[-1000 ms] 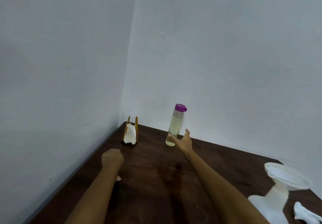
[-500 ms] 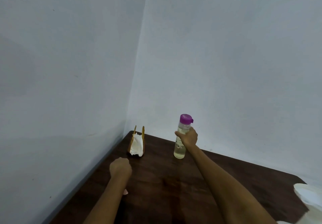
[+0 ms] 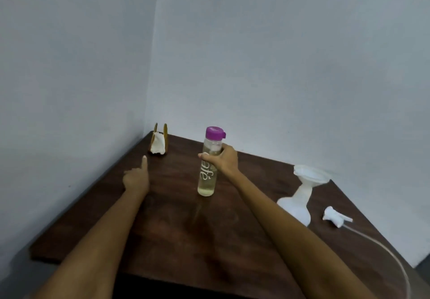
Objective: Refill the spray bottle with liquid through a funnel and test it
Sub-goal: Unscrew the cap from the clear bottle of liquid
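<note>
The white spray bottle stands on the dark wooden counter at about three o'clock from the centre, its neck uncapped and a white funnel seated in it, the funnel's wide mouth tilted a little toward the wall. Just beside the bottle, at its four o'clock, the white trigger head lies on its side on the counter, and its thin pale dip tube curves away from it toward five o'clock and off past the counter's edge.

Well apart from the spray bottle, toward nine o'clock of it, a clear bottle with a purple cap is upright near the middle of the counter. It holds pale yellowish liquid in its lower part and carries white lettering down its side. Whether its base rests on the wood or is just above it I cannot tell. The right hand is wrapped around this bottle's upper body, thumb in front and fingers behind.

The left hand holds nothing: it hangs over the counter at about ten o'clock, index finger stretched out toward the far corner and the other fingers curled in.

In that far corner, at eleven o'clock, a small wooden holder with white napkins stands against the pale walls.
</note>
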Available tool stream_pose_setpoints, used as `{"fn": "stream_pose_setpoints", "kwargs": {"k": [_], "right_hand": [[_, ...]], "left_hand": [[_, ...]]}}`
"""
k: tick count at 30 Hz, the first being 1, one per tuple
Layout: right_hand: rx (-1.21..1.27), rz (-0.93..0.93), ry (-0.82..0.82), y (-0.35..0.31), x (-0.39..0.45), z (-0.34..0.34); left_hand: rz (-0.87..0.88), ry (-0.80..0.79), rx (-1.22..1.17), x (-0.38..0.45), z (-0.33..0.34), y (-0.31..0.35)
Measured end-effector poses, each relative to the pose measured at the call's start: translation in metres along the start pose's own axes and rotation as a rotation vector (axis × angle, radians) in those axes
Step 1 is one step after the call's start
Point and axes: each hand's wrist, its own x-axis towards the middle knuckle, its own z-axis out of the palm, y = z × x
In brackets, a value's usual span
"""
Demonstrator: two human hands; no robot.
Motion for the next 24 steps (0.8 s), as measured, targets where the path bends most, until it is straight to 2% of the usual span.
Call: {"fn": "stream_pose_setpoints", "kwargs": {"k": [4, 7, 11, 13, 18, 24], "right_hand": [[-0.042, 0.008, 0.005, 0.006, -0.038, -0.022], [-0.005, 0.045, 0.010, 0.006, -0.059, -0.035], [0.070, 0.062, 0.040, 0.009, -0.086, -0.047], [0.078, 0.070, 0.056, 0.010, -0.092, -0.051], [0.022, 0.115, -0.106, 0.002, -0.086, -0.073], [-0.041, -0.009, -0.028, -0.022, -0.074, -0.119]], "left_hand": [[0.108, 0.070, -0.065, -0.044, 0.006, 0.014], [0.145, 0.074, -0.245, -0.072, -0.004, 0.033], [0.329, -0.085, -0.587, -0.094, -0.016, 0.066], [0.416, -0.159, -0.685, -0.104, -0.018, 0.089], [0.365, -0.107, -0.827, -0.115, -0.017, 0.134], [0.279, 0.033, -0.737, -0.116, -0.006, 0.146]]}}
